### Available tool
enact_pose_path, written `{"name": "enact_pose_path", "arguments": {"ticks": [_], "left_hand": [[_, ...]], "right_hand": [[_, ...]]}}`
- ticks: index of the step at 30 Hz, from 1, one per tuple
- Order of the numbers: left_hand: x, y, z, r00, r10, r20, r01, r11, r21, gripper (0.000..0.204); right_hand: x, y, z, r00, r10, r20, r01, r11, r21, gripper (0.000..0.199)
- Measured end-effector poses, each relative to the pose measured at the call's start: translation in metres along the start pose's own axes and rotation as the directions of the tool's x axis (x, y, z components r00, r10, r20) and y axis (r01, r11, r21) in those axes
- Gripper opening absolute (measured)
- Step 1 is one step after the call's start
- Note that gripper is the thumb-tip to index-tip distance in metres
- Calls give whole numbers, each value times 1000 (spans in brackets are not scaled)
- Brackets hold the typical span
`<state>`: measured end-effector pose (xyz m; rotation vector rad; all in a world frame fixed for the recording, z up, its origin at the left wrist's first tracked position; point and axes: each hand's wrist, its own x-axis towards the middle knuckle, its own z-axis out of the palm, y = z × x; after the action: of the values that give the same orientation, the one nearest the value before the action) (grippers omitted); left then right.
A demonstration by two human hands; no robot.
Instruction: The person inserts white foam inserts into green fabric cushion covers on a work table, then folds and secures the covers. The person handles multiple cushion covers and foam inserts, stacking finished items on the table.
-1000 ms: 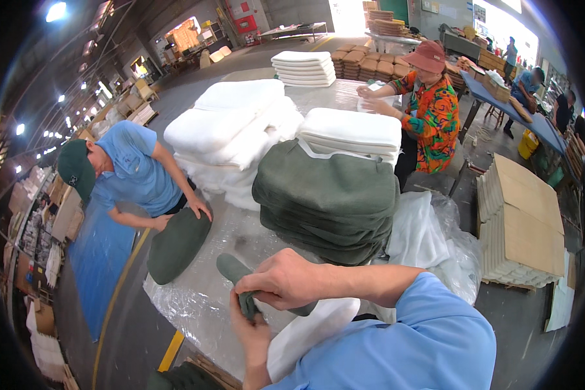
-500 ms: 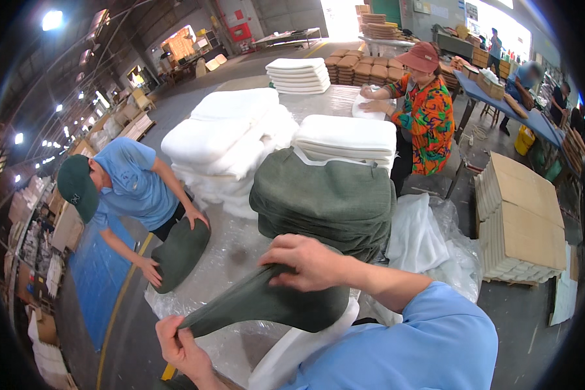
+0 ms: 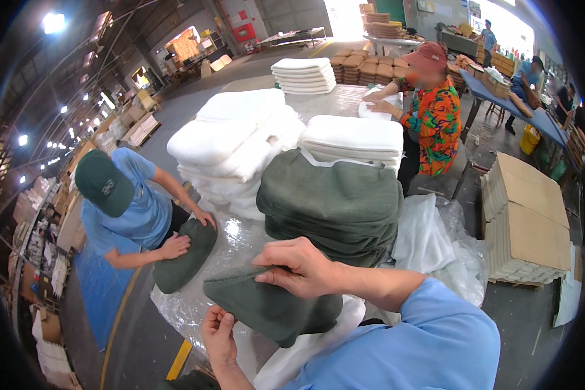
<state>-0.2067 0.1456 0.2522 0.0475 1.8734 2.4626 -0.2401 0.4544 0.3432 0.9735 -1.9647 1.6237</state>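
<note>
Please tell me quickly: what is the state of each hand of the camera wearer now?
Left hand: closed, pinching the dark green fabric piece at its lower edge.
Right hand: closed, holding its upper edge.

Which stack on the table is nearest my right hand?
The dark green stack, just beyond your right hand; the white stacks stand farther off.

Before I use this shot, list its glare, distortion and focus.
Head view: the ceiling lamp and the far doorway blow out to white; head view: glare glints off the plastic sheet; head view: a black fisheye rim closes around the picture, with straight edges bending near it; head view: the green fabric looks reasonably sharp.
</note>
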Motion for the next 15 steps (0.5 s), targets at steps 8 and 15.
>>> {"name": "enact_pose_path", "arguments": {"ticks": [8, 15], "left_hand": [[14, 22, -10, 996, 16, 93, 19, 932, -361, 57], [-8, 5, -6, 973, 180, 146, -53, 786, -615, 66]], "right_hand": [[51, -8, 5, 939, -312, -145, 322, 945, 52, 22], [29, 44, 20, 984, 37, -176, -10, 988, 156, 16]]}}
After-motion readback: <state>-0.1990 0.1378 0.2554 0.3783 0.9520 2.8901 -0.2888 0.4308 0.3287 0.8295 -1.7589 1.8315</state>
